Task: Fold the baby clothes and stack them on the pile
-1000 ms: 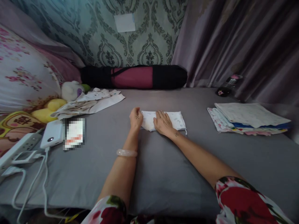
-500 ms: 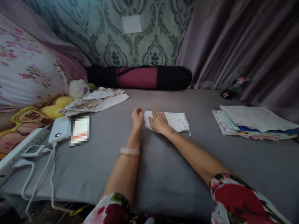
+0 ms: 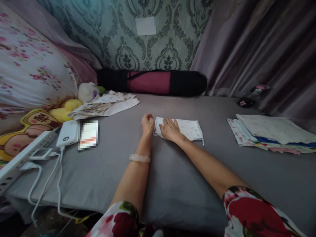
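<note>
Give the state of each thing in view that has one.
White cloth: folded flat
Left grip: fingers curled beside the cloth; any hold hidden
Right grip: open, flat on the cloth
Cloth pile at right: stacked flat
Cloths at left: loosely heaped
Power bank: cable plugged in
Power strip: plugs apparently inserted
Bottle: pink top on, tilt unclear
Long bag: lying down

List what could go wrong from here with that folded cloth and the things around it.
The right hand lies flat on the folded cloth, so a sideways push might wrinkle it or shift its layers.

A thin string sticks out at the cloth's near right corner and could snag on something.

A cable from the white power bank hangs over the front edge of the grey surface; a tug might drag the power bank along.
</note>
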Available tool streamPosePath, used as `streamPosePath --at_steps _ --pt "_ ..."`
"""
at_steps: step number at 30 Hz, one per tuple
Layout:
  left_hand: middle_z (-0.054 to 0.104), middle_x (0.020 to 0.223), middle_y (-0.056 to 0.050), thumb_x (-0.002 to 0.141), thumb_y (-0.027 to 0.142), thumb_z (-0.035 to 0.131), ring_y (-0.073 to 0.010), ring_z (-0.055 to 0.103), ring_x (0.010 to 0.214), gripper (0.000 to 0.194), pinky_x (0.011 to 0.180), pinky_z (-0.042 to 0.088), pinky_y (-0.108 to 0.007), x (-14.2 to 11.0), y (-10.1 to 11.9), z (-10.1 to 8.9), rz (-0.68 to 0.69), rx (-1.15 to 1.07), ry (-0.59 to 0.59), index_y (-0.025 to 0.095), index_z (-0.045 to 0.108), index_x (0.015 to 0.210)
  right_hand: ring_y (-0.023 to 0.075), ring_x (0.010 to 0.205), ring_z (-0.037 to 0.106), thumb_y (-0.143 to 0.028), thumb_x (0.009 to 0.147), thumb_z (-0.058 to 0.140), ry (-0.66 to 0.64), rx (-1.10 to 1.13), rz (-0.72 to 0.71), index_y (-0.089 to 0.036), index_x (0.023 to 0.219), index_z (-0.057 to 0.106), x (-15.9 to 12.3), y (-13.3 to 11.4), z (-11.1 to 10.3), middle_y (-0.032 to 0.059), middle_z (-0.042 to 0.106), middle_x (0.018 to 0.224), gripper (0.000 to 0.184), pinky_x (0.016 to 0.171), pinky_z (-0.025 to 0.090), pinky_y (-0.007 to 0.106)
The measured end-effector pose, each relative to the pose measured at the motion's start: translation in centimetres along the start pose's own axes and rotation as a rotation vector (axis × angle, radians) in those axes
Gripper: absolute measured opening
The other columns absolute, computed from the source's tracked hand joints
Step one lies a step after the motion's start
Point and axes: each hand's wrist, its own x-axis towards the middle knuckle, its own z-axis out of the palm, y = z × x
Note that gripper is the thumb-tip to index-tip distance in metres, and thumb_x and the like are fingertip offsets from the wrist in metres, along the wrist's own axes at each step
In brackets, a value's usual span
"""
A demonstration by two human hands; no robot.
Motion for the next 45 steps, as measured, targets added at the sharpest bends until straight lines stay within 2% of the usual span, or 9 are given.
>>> streamPosePath --at_steps 5,9,19,23,26,30,37,42,45 --pt "0.072 0.101 -0.014 0.081 0.012 0.037 -0.0201 0.067 0.099 0.039 0.091 0.050 -0.034 0.2 -0.1 0.0 -0.028 -0.021 0.002 0.010 0.066 0.107 0.0286 0.140 0.031 -0.033 0.100 0.027 0.032 0.043 -0.030 -0.005 0.141 0.043 0.7 -1.8 -0.5 0.0179 0.041 0.149 0.052 0.115 0.017 0.047" --pt "0.072 0.101 -0.014 0.081 0.012 0.038 -0.0204 0.067 0.099 0.038 0.092 0.050 -0.036 0.2 -0.2 0.1 -0.032 -0.057 0.014 0.011 0.065 0.107 0.0274 0.142 0.028 -0.034 0.101 0.023 -0.021 0.069 -0.023 -0.003 0.144 0.038 0.9 -3.0 -0.1 0.0174 0.037 0.152 0.055 0.116 0.016 0.045" --pt "0.072 0.098 -0.013 0.078 0.011 0.041 -0.0196 0.068 0.095 0.036 0.090 0.051 -0.033 0.4 -0.5 0.3 -0.045 -0.096 0.024 0.010 0.065 0.104 0.0283 0.143 0.025 -0.033 0.100 0.025 -0.058 0.104 -0.011 -0.002 0.146 0.035 1.0 -2.9 0.5 0.0176 0.033 0.154 0.056 0.117 0.015 0.046" --pt "0.072 0.098 -0.012 0.080 0.011 0.040 -0.0190 0.068 0.095 0.036 0.091 0.050 -0.032 0.3 -0.5 0.2 -0.046 -0.075 0.012 0.012 0.065 0.104 0.0278 0.142 0.028 -0.035 0.101 0.024 -0.055 0.102 -0.043 -0.004 0.146 0.037 1.0 -2.1 -0.2 0.0170 0.036 0.152 0.056 0.116 0.018 0.045" --pt "0.072 0.099 -0.013 0.081 0.011 0.039 -0.0195 0.068 0.096 0.036 0.091 0.050 -0.033 0.3 -0.4 0.2 -0.041 -0.060 -0.003 0.011 0.065 0.105 0.0280 0.142 0.028 -0.036 0.100 0.027 0.010 0.046 -0.037 -0.008 0.144 0.041 0.7 -0.8 -0.4 0.0167 0.038 0.151 0.054 0.116 0.015 0.047" --pt "0.072 0.099 -0.012 0.081 0.012 0.039 -0.0196 0.068 0.094 0.036 0.090 0.051 -0.033 0.4 -0.5 0.4 -0.042 -0.042 -0.012 0.012 0.065 0.106 0.0273 0.140 0.032 -0.035 0.100 0.028 0.024 -0.006 -0.020 -0.010 0.143 0.044 0.1 0.4 0.0 0.0151 0.042 0.149 0.051 0.115 0.015 0.046" --pt "0.072 0.100 -0.012 0.082 0.013 0.040 -0.0197 0.067 0.096 0.035 0.090 0.050 -0.032 0.3 -0.4 0.4 -0.025 0.010 -0.024 0.011 0.065 0.107 0.0263 0.139 0.032 -0.037 0.100 0.029 0.032 0.001 0.011 -0.011 0.143 0.043 -0.1 0.2 0.5 0.0136 0.044 0.149 0.053 0.116 0.014 0.045" --pt "0.072 0.103 -0.012 0.084 0.014 0.042 -0.0204 0.066 0.100 0.034 0.091 0.049 -0.031 -0.3 0.6 0.2 0.010 0.079 -0.043 0.011 0.066 0.108 0.0256 0.140 0.032 -0.035 0.101 0.026 0.017 0.041 -0.026 -0.011 0.144 0.043 -0.1 1.1 -0.3 0.0131 0.041 0.150 0.052 0.116 0.017 0.045" --pt "0.071 0.108 -0.013 0.085 0.017 0.047 -0.0215 0.065 0.104 0.032 0.093 0.047 -0.031 -0.7 1.2 0.0 0.031 0.127 -0.060 0.012 0.067 0.109 0.0271 0.142 0.028 -0.035 0.101 0.026 0.065 0.035 0.008 -0.009 0.144 0.042 -0.8 2.4 -1.0 0.0149 0.039 0.151 0.053 0.116 0.015 0.047"
